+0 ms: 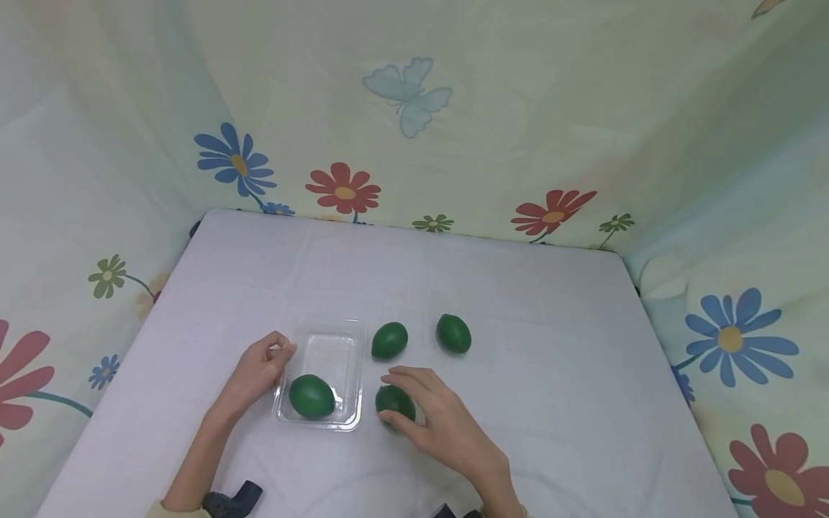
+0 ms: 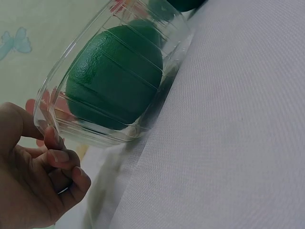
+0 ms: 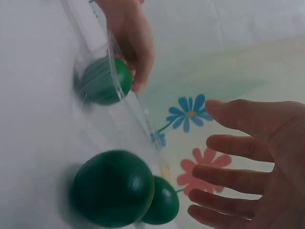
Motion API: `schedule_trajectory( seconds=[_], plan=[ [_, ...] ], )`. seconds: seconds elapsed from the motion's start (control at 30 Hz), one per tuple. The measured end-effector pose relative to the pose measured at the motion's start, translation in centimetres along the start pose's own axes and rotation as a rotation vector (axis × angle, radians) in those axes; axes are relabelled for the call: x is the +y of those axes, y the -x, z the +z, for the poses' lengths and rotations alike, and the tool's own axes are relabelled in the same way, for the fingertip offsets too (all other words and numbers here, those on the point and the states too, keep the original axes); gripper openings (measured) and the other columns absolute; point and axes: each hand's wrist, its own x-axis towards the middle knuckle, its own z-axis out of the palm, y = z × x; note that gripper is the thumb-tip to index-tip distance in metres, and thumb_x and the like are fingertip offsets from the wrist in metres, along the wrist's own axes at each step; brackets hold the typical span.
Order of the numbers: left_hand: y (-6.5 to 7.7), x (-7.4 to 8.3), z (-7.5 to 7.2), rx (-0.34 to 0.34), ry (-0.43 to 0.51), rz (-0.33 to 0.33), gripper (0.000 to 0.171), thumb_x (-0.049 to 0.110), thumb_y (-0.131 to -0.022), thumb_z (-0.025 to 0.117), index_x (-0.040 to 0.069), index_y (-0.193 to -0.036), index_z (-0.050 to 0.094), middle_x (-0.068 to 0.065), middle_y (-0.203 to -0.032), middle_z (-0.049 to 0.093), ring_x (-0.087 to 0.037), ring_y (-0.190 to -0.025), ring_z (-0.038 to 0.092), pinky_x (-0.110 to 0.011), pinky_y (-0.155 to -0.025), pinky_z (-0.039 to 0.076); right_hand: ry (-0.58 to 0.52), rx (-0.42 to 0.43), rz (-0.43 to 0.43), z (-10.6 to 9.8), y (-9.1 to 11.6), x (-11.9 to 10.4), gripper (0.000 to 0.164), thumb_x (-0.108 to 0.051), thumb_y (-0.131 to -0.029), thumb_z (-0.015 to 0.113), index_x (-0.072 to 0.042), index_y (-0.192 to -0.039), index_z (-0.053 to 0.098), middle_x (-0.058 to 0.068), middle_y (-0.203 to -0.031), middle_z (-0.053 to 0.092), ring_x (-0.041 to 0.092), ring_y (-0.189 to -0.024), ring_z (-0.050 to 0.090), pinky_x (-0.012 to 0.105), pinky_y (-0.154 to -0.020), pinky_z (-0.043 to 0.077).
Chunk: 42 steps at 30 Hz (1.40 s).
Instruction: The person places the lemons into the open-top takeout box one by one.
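My left hand [image 1: 261, 365] pinches the left rim of a clear plastic container [image 1: 352, 360], thumb and fingers meeting on its edge in the left wrist view. Inside, toward the near end, lies a green lime [image 1: 312, 396], seen through the ribbed wall. In the head view my right hand [image 1: 443, 424] hovers over a second lime [image 1: 393, 401] just right of the container, partly covering it. The right wrist view shows this hand's fingers spread and relatively straight, with a gap between them and the nearest lime [image 3: 113, 188].
Farther back on the white-covered table [image 1: 550, 324] lie two more limes, one beside the container [image 1: 390, 340] and one farther right [image 1: 454, 334]. A flower-print curtain [image 1: 479, 158] surrounds the table's back and sides.
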Motion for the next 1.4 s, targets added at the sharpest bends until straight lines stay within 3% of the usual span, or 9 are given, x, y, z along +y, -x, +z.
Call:
schedule_trajectory(
  seconds=[0.27,0.37,0.77,1.4],
  plan=[
    [0.1,-0.1,0.0,0.001,0.008,-0.003,0.028,0.029,-0.106,0.055,0.002,-0.108,0.056,0.003,-0.058,0.046,-0.014,-0.055,0.046,-0.028,-0.053,0.040,-0.027,-0.128,0.231,0.2,1.0,1.3,0.065,-0.042,-0.090,0.079,-0.023,-0.147,0.053,0.003,-0.154,0.050,0.023,-0.142,0.048,0.047,-0.107,0.049],
    [0.1,-0.2,0.0,0.002,0.009,-0.001,0.027,0.030,-0.106,0.055,0.002,-0.109,0.056,0.003,-0.058,0.046,-0.014,-0.055,0.046,-0.027,-0.053,0.039,-0.036,-0.164,0.273,0.8,1.0,1.6,0.069,-0.043,-0.089,0.080,-0.023,-0.149,0.051,0.003,-0.154,0.049,0.025,-0.143,0.048,0.048,-0.108,0.048],
    [0.2,-0.3,0.3,0.010,0.005,0.002,0.029,0.031,-0.106,0.056,0.002,-0.109,0.056,0.002,-0.057,0.048,-0.014,-0.053,0.047,-0.027,-0.052,0.040,-0.015,-0.216,0.261,3.0,0.4,2.0,0.068,-0.035,-0.089,0.082,-0.018,-0.147,0.051,0.005,-0.147,0.055,0.026,-0.136,0.053,0.046,-0.106,0.050],
    [-0.1,-0.4,0.3,0.015,-0.001,0.019,0.027,0.028,-0.106,0.056,0.002,-0.108,0.056,0.002,-0.056,0.048,-0.013,-0.051,0.046,-0.027,-0.051,0.039,0.004,-0.214,0.239,3.8,0.2,1.8,0.055,-0.026,-0.091,0.080,-0.016,-0.140,0.059,0.003,-0.136,0.061,0.022,-0.125,0.060,0.043,-0.104,0.051]
  ],
)
